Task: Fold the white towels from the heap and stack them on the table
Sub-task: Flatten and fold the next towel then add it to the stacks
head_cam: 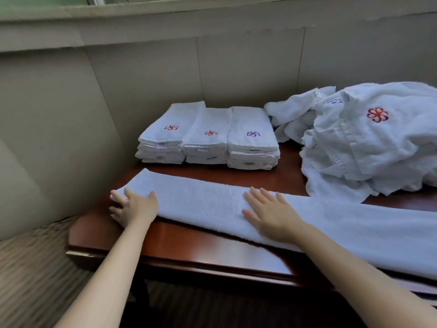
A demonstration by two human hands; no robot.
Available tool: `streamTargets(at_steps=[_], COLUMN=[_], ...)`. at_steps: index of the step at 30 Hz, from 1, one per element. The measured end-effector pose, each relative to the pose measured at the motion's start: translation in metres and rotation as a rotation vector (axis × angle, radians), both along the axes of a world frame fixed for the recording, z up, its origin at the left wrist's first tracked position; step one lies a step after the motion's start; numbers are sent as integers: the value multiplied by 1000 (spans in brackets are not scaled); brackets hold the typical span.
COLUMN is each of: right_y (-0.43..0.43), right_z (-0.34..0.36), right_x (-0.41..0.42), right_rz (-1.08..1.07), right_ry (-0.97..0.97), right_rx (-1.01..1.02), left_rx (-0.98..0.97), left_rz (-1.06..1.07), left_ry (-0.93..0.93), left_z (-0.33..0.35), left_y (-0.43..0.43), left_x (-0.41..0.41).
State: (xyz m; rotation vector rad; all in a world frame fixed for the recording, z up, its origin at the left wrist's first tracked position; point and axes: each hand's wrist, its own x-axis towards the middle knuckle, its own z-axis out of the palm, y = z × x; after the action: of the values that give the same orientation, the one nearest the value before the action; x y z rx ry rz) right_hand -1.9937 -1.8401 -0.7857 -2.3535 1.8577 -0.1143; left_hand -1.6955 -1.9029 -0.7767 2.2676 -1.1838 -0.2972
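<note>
White terry towel (pixel 212 204), folded into a long narrow strip, lies across the near part of the dark reddish wooden worktop (pixel 165 242). Its right portion runs off toward the right edge of the view.

Left hand (pixel 134 209) at the strip's left end: palm on the cloth, thumb on top, fingers reaching past the end of the towel and partly hidden there. Cannot tell whether this grip is curled on the end or merely lying flat.

Right hand (pixel 269 214) near the middle of the strip: grip released, fingers straight and spread, palm pressing flat on the towel.

Behind the strip, toward the wall: three stacks of folded towels (pixel 208 136) side by side, touching one another. Top towels of the left and middle stacks carry a red flower emblem; the right one carries a purple emblem.

Right of the stacks, behind the strip's right portion: heap of unfolded white towels (pixel 369 143), rumpled, one red emblem showing on top. The heap's lower edge comes close to the strip.

Beige panelled wall (pixel 142 79) behind the stacks. Striped carpet (pixel 30 268) to the left of the worktop.
</note>
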Motion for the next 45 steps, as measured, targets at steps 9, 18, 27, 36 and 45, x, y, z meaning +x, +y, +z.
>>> streamTargets(at_steps=[9,18,27,36,45], right_y=[0,6,3,3,16], right_z=[-1,2,-2,37,49], right_x=[-1,-2,-2,6,-42], right_rz=[6,4,-13,-331,-611], right_ry=[18,-47,-106,-1268,-1134], right_rx=[19,2,-51,156,50], left_rx=[-173,-236,-304,-592,-306], left_rz=[286,244,332,-613,-1278], left_ry=[1122,1031,1038,97,-5], left_z=[39,27,25,67,53], left_y=[-7,-7,-26,54,88], left_x=[18,31,44,-114,-158])
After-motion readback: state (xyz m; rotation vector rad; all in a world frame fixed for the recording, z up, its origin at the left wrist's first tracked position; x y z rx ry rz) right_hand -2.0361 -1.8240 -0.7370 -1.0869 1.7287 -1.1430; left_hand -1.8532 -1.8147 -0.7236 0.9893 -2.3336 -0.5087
